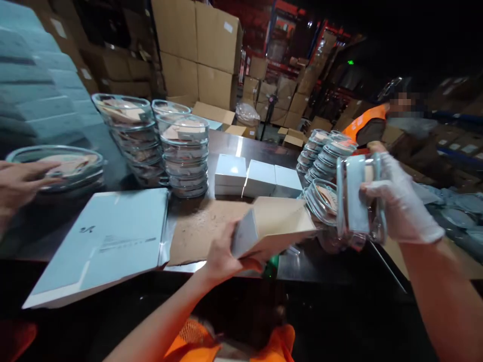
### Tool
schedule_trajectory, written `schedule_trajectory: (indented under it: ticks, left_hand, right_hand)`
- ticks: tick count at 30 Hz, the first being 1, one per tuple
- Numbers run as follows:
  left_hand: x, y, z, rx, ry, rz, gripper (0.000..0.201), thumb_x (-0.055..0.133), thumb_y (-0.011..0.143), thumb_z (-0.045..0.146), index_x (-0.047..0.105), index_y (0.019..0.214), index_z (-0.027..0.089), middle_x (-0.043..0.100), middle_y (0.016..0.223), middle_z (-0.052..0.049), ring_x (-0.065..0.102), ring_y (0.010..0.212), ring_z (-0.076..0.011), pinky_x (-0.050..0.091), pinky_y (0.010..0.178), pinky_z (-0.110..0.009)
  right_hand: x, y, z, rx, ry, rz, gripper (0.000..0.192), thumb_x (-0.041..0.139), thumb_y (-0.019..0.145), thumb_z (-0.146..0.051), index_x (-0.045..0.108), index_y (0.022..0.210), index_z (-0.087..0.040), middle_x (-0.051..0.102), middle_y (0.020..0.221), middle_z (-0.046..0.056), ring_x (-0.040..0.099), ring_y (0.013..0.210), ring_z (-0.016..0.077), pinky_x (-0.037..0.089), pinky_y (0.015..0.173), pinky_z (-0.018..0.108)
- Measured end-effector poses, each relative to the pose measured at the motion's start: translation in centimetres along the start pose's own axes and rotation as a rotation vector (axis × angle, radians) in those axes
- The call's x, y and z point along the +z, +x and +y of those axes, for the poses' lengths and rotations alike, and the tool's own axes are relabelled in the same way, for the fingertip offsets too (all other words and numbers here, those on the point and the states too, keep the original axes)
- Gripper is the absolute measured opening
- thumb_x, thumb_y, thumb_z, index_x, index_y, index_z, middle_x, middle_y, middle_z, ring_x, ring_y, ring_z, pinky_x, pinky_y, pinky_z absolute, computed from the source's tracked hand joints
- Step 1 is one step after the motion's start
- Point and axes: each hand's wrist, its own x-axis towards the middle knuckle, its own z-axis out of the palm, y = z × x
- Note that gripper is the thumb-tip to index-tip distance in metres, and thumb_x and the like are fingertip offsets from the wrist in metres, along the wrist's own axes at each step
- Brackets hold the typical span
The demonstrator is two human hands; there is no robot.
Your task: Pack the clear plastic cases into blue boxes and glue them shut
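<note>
Steadying a box (283, 229) above the cardboard (204, 226), at its right edge, the left hand (224, 254) wraps its fingers round one end, probably leaving the mouth unobstructed. Right of the cardboard, the gloved right hand (402, 201) clasps a clear pack (354, 193) on edge, thumb across it, perhaps for control. Left of the cardboard, flat cartons (113, 236) lie stacked, likely for easy reach.

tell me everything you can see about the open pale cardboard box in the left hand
The open pale cardboard box looks like thin card, with a cream inner surface and a pale grey-blue end panel. It is held tilted near the front edge of a shiny metal table, by a flat brown cardboard sheet. The bare left hand grips its left end; whether it touches the sheet cannot be told.
</note>
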Motion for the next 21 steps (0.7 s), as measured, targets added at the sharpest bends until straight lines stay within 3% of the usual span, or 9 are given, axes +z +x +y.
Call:
schedule_trajectory:
  ticks: [3,5,7,9,12,14,16,19,21]
  left_hand:
    - [-4.5,-2.9,-0.2,-0.006,0.233,0.185,0.11,0.099,0.042,0.073,0.063,0.135,0.026,0.075,0.116,-0.01,0.075,0.094,-0.0339,0.062,0.077,-0.041]
    - [-5.5,-3.5,0.2,0.021,0.343,0.183,0.11,0.096,0.041,0.078,0.065,0.133,0.027,0.075,0.119,-0.01,0.074,0.099,-0.0356,0.062,0.082,-0.043]
    - [-5.3,-3.5,0.6,0.056,0.388,0.155,0.109,0.095,0.043,0.08,0.066,0.132,0.027,0.075,0.119,-0.011,0.074,0.103,-0.0368,0.061,0.09,-0.046]
    - [-4.5,-3.7,0.7,0.072,0.373,0.159,0.11,0.095,0.043,0.08,0.064,0.134,0.025,0.074,0.121,-0.012,0.074,0.106,-0.0369,0.061,0.095,-0.048]
    - [-3.4,-4.7,-0.4,0.025,0.284,0.262,0.113,0.095,0.044,0.079,0.061,0.136,0.024,0.073,0.119,-0.011,0.074,0.103,-0.0342,0.062,0.091,-0.045]
    - [-3.2,-5.5,-1.7,-0.051,0.169,0.366,0.109,0.093,0.047,0.08,0.062,0.134,0.022,0.072,0.117,-0.01,0.074,0.103,-0.0334,0.062,0.09,-0.044]
    - [-3.3,-6.2,-3.2,-0.147,0.017,0.446,0.104,0.089,0.052,0.083,0.063,0.13,0.02,0.071,0.118,-0.011,0.074,0.108,-0.0351,0.061,0.094,-0.046]
    - [-3.7,-7.1,-5.3,-0.249,-0.127,0.46,0.103,0.085,0.054,0.087,0.063,0.128,0.019,0.071,0.118,-0.013,0.073,0.111,-0.0377,0.062,0.095,-0.049]
    - [-3.8,-7.6,-6.2,-0.218,-0.123,0.429,0.1,0.087,0.055,0.084,0.063,0.128,0.02,0.071,0.117,-0.013,0.074,0.107,-0.0359,0.063,0.092,-0.047]
  right_hand:
    - [3.7,-2.3,-0.6,0.196,0.15,-0.152,0.085,0.078,0.059,-0.026,0.061,0.142,-0.035,0.068,0.097,0.001,0.065,0.078,0.0228,0.06,0.076,0.043]
    - [6.8,-2.6,-0.9,0.044,0.217,-0.126,0.086,0.078,0.06,-0.03,0.057,0.143,-0.033,0.068,0.113,0.004,0.068,0.095,0.0264,0.06,0.094,0.048]
    - [10.1,-2.8,-1.3,-0.171,0.279,-0.077,0.084,0.076,0.066,-0.037,0.05,0.145,-0.032,0.061,0.139,0.006,0.064,0.125,0.0295,0.051,0.116,0.05]
    - [13.2,-3.7,-1.8,-0.334,0.253,0.033,0.082,0.074,0.073,-0.046,0.043,0.147,-0.032,0.049,0.155,0.005,0.049,0.147,0.0297,0.037,0.129,0.049]
    - [16.4,-6.3,-2.3,-0.402,0.083,0.183,0.081,0.075,0.082,-0.061,0.038,0.149,-0.033,0.041,0.156,0.006,0.039,0.154,0.0311,0.029,0.133,0.051]
    - [16.9,-8.1,-2.0,-0.41,-0.028,0.109,0.077,0.074,0.086,-0.07,0.043,0.146,-0.034,0.047,0.147,0.009,0.048,0.145,0.033,0.037,0.128,0.052]
    - [16.0,-9.5,-0.9,-0.48,-0.13,-0.113,0.06,0.065,0.094,-0.074,0.056,0.137,-0.033,0.059,0.134,0.01,0.056,0.134,0.0339,0.044,0.12,0.053]
    - [13.5,-10.9,2.4,-0.614,-0.177,-0.457,0.055,0.044,0.105,-0.072,0.071,0.128,-0.03,0.069,0.13,0.011,0.062,0.129,0.0336,0.049,0.113,0.053]
    - [12.4,-11.9,5.6,-0.547,-0.113,-0.526,0.049,0.047,0.107,-0.064,0.072,0.128,-0.027,0.071,0.129,0.012,0.066,0.125,0.0303,0.054,0.108,0.048]
